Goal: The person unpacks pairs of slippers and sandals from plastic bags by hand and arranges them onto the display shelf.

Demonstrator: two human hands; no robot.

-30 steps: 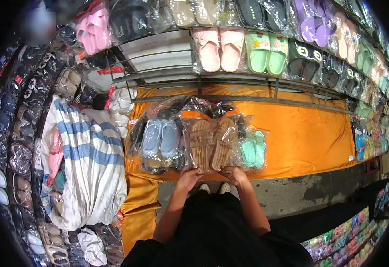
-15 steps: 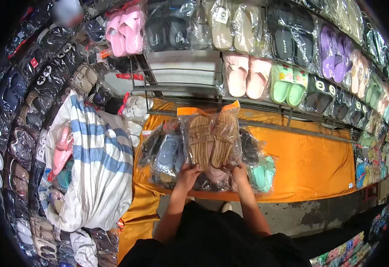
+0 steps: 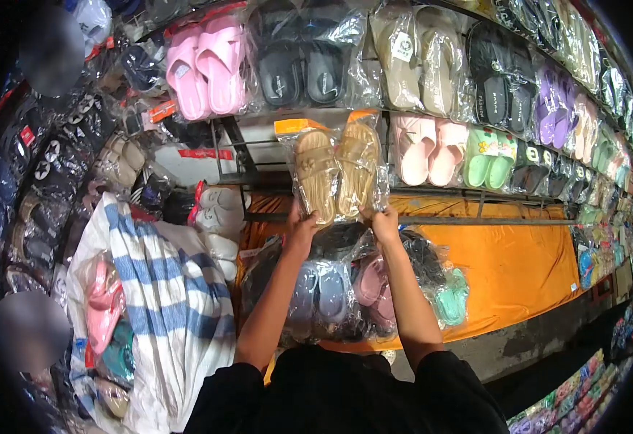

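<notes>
A pair of brown slippers point(image 3: 338, 173) in a clear plastic bag with an orange top strip is held up in front of the metal rack point(image 3: 266, 177). My left hand point(image 3: 302, 228) grips the bag's lower left corner. At its lower right corner my right hand point(image 3: 383, 223) has its fingers closed on the bag. Below my hands, bagged blue slippers point(image 3: 320, 293), dusty pink slippers point(image 3: 376, 289) and mint green slippers point(image 3: 452, 298) lie on the orange cloth point(image 3: 508, 267). Dark bagged footwear lies among them, partly hidden by my forearms.
Pink slippers point(image 3: 208, 69), black slippers point(image 3: 303, 72) and pale pink slippers point(image 3: 430, 150) hang in bags on the rack rows. To the left stands a white and blue striped sack point(image 3: 168, 289) with pink slippers point(image 3: 104, 304) in its opening. White shoes point(image 3: 218, 210) sit beside it.
Both hands have lifted the bagged brown slippers up and away from me, from above the pile to the front of the rack. My arms are stretched further out.
</notes>
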